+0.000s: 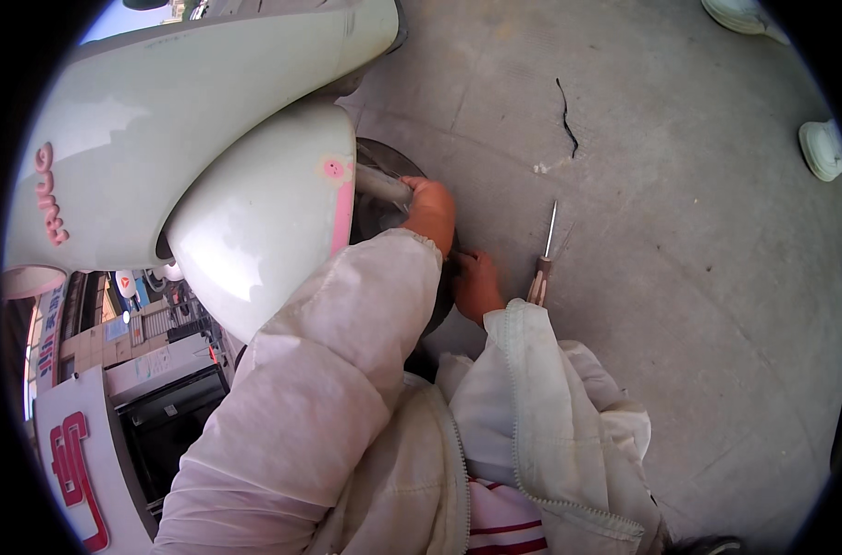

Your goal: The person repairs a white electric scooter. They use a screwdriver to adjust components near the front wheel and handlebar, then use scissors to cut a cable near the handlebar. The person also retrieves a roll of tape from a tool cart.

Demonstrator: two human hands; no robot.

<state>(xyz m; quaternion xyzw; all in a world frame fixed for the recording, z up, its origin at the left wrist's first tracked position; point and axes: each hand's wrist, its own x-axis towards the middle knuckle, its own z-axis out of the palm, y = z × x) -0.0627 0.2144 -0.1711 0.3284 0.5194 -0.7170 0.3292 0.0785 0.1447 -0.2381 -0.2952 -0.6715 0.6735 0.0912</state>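
A pale scooter front fender (264,203) with a pink stripe arches over the dark front wheel (377,222). My left hand (430,211) is at the lower end of the grey fork leg (380,184), its fingers bent in by the wheel's middle; what they grip is hidden. Just below and to the right, my right hand (477,285) has its fingers curled at the tyre's edge, and I cannot make out what is in them. A screwdriver (543,264) with a brown handle lies on the floor to the right of both hands.
The scooter's pale front body (199,111) fills the upper left. A thin black strip (566,116) lies on the grey concrete floor (699,305). White shoes (823,151) of another person stand at the right edge. A signboard (86,462) shows at lower left.
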